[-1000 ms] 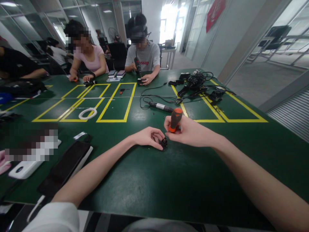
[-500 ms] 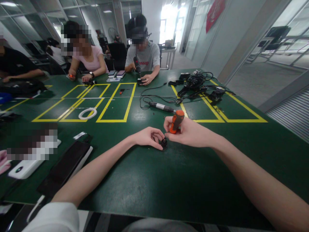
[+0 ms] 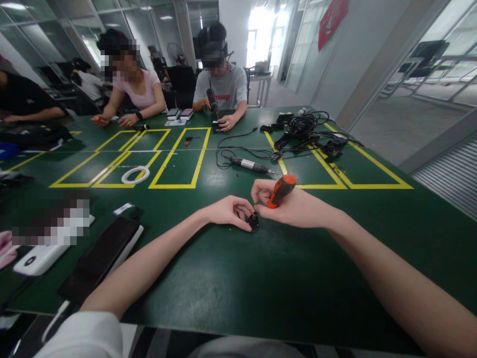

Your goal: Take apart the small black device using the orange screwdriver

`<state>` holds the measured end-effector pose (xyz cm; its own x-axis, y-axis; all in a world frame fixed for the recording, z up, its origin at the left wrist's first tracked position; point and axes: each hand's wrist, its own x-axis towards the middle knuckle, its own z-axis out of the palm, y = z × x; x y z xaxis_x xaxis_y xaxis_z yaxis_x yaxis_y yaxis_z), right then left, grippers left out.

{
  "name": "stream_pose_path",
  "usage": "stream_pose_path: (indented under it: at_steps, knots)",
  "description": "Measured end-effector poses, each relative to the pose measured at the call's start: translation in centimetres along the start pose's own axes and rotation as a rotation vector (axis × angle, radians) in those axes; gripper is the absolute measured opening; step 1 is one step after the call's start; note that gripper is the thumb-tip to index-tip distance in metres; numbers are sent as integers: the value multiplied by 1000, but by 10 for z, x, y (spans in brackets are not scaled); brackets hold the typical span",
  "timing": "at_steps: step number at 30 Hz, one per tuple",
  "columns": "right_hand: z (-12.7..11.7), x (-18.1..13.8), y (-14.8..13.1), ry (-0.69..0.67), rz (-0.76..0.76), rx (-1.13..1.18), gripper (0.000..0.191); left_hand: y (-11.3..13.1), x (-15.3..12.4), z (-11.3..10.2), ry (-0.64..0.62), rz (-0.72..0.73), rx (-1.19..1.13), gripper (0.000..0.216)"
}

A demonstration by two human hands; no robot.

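Observation:
My left hand (image 3: pixel 231 211) rests on the green table, its fingers curled round a small black part (image 3: pixel 254 222) that has a short round post on top. Just to the right, my right hand (image 3: pixel 286 206) grips a screwdriver (image 3: pixel 282 191) with an orange and dark grey handle. The handle leans up and to the right. Its shaft and tip are hidden by my fingers, so whether the tip touches the black part I cannot tell.
An electric screwdriver (image 3: pixel 250 164) lies beyond my hands, its cable running back. Tangled black cables (image 3: pixel 303 127) are piled at the back right. A white ring (image 3: pixel 135 174), a black power bank (image 3: pixel 102 256) and a white device (image 3: pixel 40 258) lie to the left. Co-workers sit opposite.
The screwdriver handle in my right hand has tilted further to the right. My left hand and the black part stay in place. One co-worker opposite has shifted their hands.

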<state>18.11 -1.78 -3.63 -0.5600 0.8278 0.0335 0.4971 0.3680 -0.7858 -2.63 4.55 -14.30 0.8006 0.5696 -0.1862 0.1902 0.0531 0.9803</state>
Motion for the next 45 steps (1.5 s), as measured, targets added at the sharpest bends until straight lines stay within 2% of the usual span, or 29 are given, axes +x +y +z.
stream_pose_path:
  at_steps: [6,13,21,25,28,40,45]
  knots:
    - [-4,0,-1,-12,5,-4,16,-2,0,0,16,-6,-19,60]
    - [0,-1,0,-14,-2,4,9,0,0,0,-3,-3,3,54]
    - [-4,0,-8,-36,-18,-19,15,-1,0,0,2,-9,-14,59]
    - [-1,0,-3,-64,-19,-5,13,0,0,0,-8,-3,-18,54]
    - [1,0,0,-47,-9,16,8,1,0,0,-8,-5,-7,52]
    - [-3,1,-3,-18,-31,-51,13,2,0,0,-4,-2,-9,56]
    - [-5,3,0,-66,19,50,12,3,-1,0,-6,-6,-8,54]
